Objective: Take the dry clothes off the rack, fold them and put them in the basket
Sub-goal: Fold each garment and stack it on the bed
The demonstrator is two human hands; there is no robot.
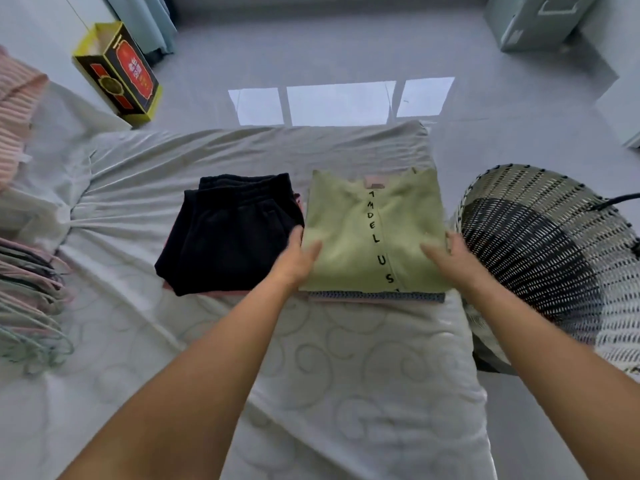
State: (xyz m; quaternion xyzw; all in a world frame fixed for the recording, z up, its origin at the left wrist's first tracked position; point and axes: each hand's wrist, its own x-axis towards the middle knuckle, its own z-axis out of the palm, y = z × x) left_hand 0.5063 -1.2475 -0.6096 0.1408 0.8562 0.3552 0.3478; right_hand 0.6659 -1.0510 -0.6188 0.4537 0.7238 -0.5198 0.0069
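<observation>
Left hand (pixel 297 253), right hand (pixel 452 254) grip green top (pixel 374 223) side edges, thumbs on top. Basket (pixel 554 188) beside right fingers.

A bed (pixel 346 358) in a white, swirl-patterned sheet, wrinkled toward its left side, with a bunch of pastel hangers (pixel 31 306) heaped at that edge. Beyond its far end, on the grey floor (pixel 311 57), a yellow, black and red box (pixel 117 72) upright near a pale blue curtain (pixel 145 19). Bright window glare (pixel 341 102) on the floor mid-frame; a grey-green carton (pixel 533 19) at top right.
</observation>
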